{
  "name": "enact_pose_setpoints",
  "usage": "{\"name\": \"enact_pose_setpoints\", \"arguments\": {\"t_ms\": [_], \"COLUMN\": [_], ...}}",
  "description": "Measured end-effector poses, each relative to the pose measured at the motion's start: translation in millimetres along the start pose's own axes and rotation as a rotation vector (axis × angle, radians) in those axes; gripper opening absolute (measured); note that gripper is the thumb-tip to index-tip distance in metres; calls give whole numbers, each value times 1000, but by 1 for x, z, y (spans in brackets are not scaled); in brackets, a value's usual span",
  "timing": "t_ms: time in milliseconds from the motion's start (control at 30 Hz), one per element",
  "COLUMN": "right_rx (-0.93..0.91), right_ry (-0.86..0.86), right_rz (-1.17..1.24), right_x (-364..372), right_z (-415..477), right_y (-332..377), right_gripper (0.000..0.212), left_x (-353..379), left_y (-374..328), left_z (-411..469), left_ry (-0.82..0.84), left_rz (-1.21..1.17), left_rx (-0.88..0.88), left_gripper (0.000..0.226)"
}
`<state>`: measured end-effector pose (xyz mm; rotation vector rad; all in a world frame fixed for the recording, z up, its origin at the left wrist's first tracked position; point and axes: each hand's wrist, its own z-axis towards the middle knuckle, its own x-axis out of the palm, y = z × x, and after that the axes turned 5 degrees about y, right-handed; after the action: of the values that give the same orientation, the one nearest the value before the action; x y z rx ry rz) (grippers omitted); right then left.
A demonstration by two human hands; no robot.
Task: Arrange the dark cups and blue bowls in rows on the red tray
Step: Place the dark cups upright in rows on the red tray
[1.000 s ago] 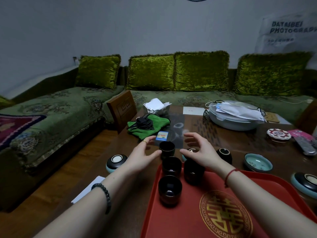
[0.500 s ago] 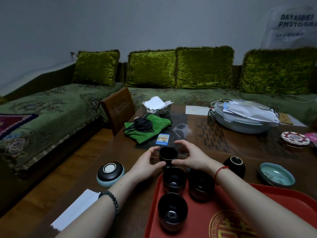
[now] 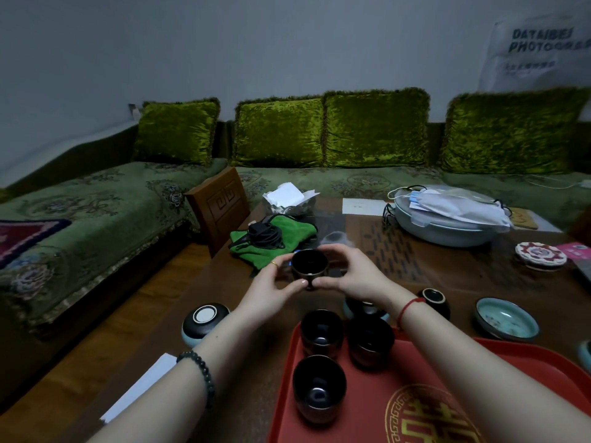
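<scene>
Both hands cup one dark cup [image 3: 309,267] above the table, beyond the red tray [image 3: 377,407]. My left hand [image 3: 271,287] grips its left side and my right hand [image 3: 351,276] grips its right side. Three dark cups stand on the tray's near-left part: one in front [image 3: 319,387], one behind it [image 3: 321,332], one to the right [image 3: 370,342]. An upturned blue bowl [image 3: 204,319] lies left of the tray. An upright blue bowl [image 3: 507,318] sits to the right, next to an upturned dark cup [image 3: 434,302]. Another bowl [image 3: 364,308] is half hidden under my right wrist.
A green cloth with black cables [image 3: 271,236] and crumpled paper [image 3: 289,198] lie beyond the held cup. A large grey basin with masks [image 3: 447,215] stands at the back right, a patterned coaster [image 3: 540,254] beside it. A wooden chair back [image 3: 220,207] adjoins the table's left edge. White paper [image 3: 144,385] lies front left.
Both hands closed round the far dark cup and lifted it off the table. The view shifted closer and lower.
</scene>
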<state>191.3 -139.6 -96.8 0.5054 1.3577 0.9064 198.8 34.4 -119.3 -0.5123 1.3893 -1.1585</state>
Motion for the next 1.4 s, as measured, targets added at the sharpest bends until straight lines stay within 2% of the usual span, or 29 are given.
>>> {"name": "enact_pose_setpoints", "arguments": {"t_ms": [267,633,900,1400], "right_rx": [-96,-80,-21,118], "right_ry": [-97,-151,-157,-103], "right_rz": [30,68,90,251], "right_x": [-28,-43,-24,10], "right_z": [-45,-134,-168,-186], "right_y": [40,50,26,-2], "right_gripper": [63,58,58,60], "left_x": [-8,24,44,59], "left_y": [-49,-79,-68,-41], "left_z": [-28,-82,-111,-119], "left_ry": [-35,36,73,165], "left_rz": [29,23,142,545], "left_rx": [167,247,201,118], "left_gripper": [46,47,49,61]}}
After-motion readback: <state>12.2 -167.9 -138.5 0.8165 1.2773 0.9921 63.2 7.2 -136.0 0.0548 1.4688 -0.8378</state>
